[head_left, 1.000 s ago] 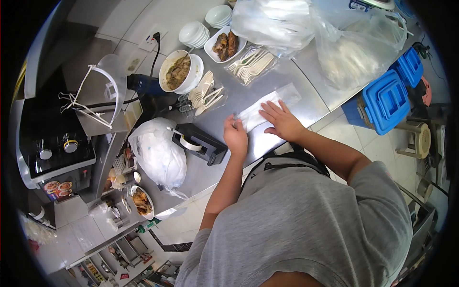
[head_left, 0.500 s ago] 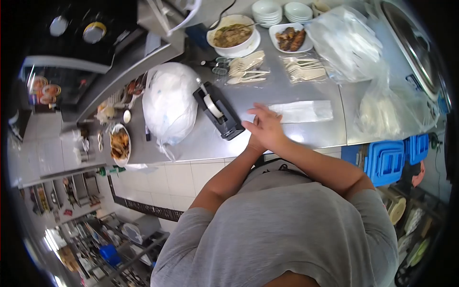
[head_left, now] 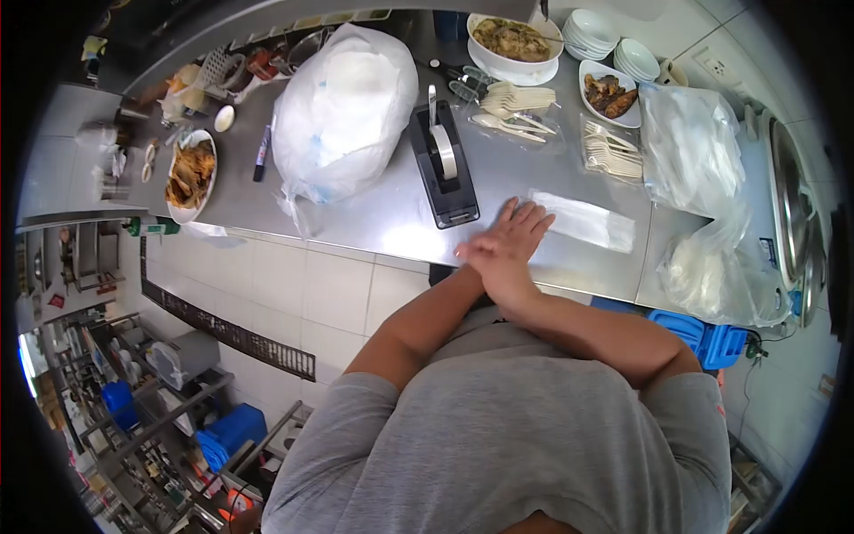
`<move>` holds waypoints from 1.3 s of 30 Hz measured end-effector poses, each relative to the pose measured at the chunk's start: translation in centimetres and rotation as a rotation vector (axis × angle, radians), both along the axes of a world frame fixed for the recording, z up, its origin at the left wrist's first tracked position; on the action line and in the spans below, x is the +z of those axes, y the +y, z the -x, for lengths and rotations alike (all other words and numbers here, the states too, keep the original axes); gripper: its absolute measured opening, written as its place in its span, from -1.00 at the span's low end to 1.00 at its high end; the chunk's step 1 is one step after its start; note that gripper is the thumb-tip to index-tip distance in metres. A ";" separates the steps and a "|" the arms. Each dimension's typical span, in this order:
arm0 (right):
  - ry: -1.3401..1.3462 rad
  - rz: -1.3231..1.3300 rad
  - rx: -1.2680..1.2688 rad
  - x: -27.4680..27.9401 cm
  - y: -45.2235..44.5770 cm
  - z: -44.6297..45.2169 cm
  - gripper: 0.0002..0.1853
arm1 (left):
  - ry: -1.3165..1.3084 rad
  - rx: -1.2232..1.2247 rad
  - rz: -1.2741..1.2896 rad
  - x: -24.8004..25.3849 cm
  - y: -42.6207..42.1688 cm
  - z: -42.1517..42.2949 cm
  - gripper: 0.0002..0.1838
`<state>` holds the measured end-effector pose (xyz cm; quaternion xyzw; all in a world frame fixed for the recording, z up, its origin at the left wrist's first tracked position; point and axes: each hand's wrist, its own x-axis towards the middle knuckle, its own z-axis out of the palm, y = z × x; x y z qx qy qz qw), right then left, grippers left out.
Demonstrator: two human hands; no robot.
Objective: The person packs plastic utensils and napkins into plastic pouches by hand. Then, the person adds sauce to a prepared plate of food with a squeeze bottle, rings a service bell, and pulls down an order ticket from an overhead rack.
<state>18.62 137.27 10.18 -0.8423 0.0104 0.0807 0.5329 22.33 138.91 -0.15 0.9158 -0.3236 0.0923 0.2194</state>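
Observation:
My right hand (head_left: 509, 251) lies palm down over my left wrist at the counter's front edge, its fingers stretched out and apart, holding no object. My left hand is mostly hidden beneath it, so its fingers cannot be told apart; only the left wrist (head_left: 470, 283) shows clearly. Just right of the fingertips lies a flat white packet (head_left: 583, 221), perhaps a folded napkin. To the left stands a black tape dispenser (head_left: 454, 191) with a roll of tape (head_left: 444, 153). Past it sits a full white plastic bag (head_left: 347, 111), knotted at its lower end.
Bagged spoons (head_left: 516, 102) and forks (head_left: 612, 153) lie at the back, near a bowl of stew (head_left: 511, 40), a dish of browned food (head_left: 609, 95) and stacked bowls (head_left: 592, 32). Clear plastic bags (head_left: 694, 147) are right. A marker (head_left: 261, 153) and a food plate (head_left: 190, 173) are left.
The view has swung, so the counter items appear shifted. My right hand's fingers now point up and to the right instead of up and left. Both hands remain crossed.

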 end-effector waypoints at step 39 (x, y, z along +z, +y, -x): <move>-0.032 0.714 0.386 -4.9 -15.8 -10.2 -0.80 | 0.071 0.031 0.054 2.5 0.8 -0.2 -0.60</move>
